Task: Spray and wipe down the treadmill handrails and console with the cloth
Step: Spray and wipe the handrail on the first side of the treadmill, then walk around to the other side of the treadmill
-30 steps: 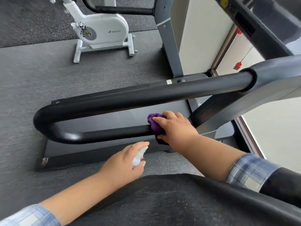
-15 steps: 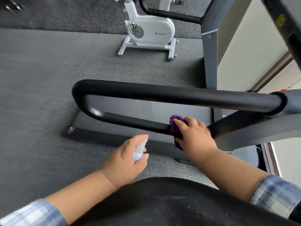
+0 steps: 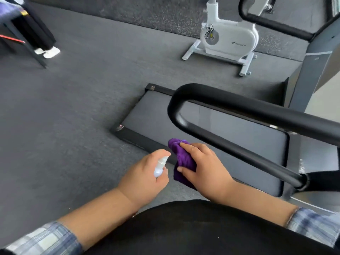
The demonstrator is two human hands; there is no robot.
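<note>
Purple cloth (image 3: 181,159) bunched in right hand (image 3: 204,170), clear of handrail (image 3: 230,146). Left hand (image 3: 145,173) gripping spray bottle (image 3: 160,166), nozzle toward cloth.

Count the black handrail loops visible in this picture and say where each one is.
2. One handrail curves beside the right hand, over the treadmill deck. A second handrail shows at top right, partly cut off; others may be hidden.

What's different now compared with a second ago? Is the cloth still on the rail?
No. The right hand has drawn the purple cloth back off the lower handrail, toward the body and close beside the spray bottle; the cloth now sits clear of the bar. The view has also swung left. Unchanged: the right hand grips the cloth, and the left hand holds the bottle.
</note>
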